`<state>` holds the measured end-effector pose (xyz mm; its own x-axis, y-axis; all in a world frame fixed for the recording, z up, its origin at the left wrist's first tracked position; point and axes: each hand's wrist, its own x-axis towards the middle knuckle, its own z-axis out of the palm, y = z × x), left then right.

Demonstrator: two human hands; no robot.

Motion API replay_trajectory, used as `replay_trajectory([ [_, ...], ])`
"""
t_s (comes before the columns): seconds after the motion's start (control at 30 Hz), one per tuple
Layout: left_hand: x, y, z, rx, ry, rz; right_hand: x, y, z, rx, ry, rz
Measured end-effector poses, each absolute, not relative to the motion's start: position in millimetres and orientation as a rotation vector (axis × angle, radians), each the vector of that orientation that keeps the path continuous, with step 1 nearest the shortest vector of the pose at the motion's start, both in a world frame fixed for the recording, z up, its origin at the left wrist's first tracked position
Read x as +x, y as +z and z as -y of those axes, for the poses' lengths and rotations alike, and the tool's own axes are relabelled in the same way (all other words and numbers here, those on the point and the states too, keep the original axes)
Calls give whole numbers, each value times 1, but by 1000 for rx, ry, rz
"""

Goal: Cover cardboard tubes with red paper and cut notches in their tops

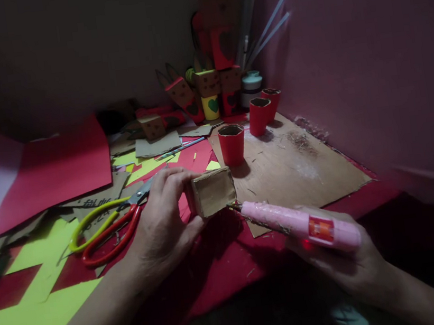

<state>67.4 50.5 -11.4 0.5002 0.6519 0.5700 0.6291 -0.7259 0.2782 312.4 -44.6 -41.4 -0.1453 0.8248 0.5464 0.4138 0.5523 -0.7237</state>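
My left hand (163, 220) is closed round a small open cardboard box (213, 190), holding it up with its hollow side facing me. My right hand (344, 263) grips a pink glue gun (301, 223) from below. The gun's metal tip touches the lower right corner of the box. Both hands hover above a red-covered work surface (223, 268).
Red-and-yellow scissors (105, 228) lie just left of my left hand. Three red paper cups (233, 144) stand on a brown cardboard sheet (297, 168). Stacked decorated cardboard boxes (217, 85) fill the back corner. Red sheets (57, 165) and yellow sheets (22, 321) spread to the left. A pink wall (367, 57) rises on the right.
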Motion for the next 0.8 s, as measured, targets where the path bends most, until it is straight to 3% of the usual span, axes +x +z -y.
replay_trajectory([
  [0.8,68,-10,-49,2724,1060,-1137,310,-39,42,-1037,581,1782],
])
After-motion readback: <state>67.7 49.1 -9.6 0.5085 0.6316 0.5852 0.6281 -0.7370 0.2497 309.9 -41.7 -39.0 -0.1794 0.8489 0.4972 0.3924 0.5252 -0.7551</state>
